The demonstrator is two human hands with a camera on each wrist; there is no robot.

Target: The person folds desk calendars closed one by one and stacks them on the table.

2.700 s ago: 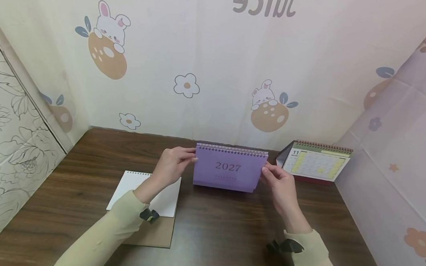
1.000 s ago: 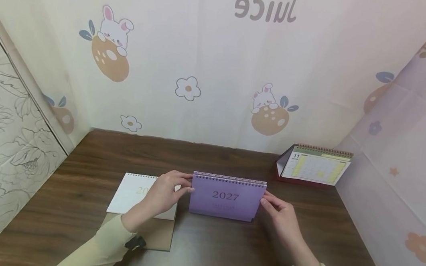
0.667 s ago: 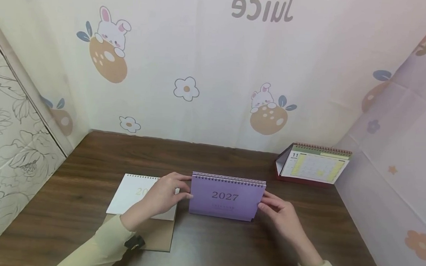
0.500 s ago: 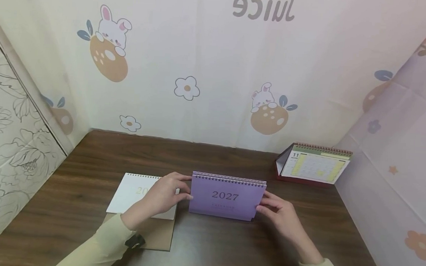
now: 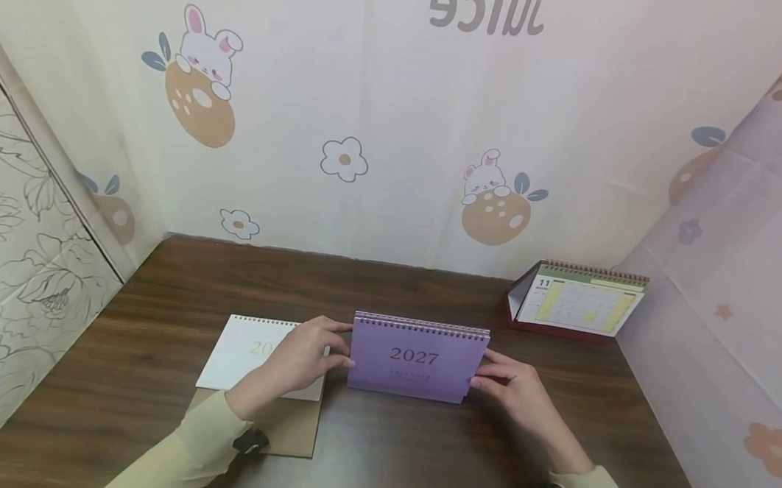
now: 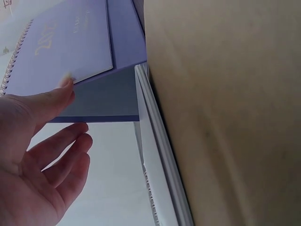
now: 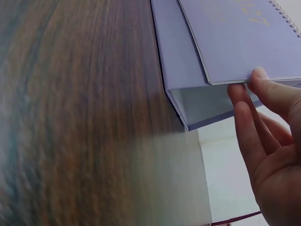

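A purple desk calendar [image 5: 413,359] marked 2027 stands in tent form on the table, its spiral binding along the top. My left hand [image 5: 305,354] holds its left side; in the left wrist view the thumb [image 6: 54,101] lies at the front page edge and the fingers [image 6: 70,155] at the back panel. On the right side, my right hand [image 5: 516,390] grips the calendar. The right wrist view shows the thumb [image 7: 270,92] on the front pages and fingers [image 7: 249,127] behind them. Under my left forearm lies a white spiral calendar [image 5: 232,361] on a brown cardboard backing [image 5: 288,426].
Another desk calendar [image 5: 580,302], with a green header, yellow-edged grid and red base, stands at the table's back right corner. The dark wooden table [image 5: 393,450] meets a printed curtain [image 5: 399,90] behind it and another at the right.
Both hands have brought the purple calendar from near the back curtain toward me, beside the white calendar. Over the last second it stays put while the right thumb slides slightly down its edge.
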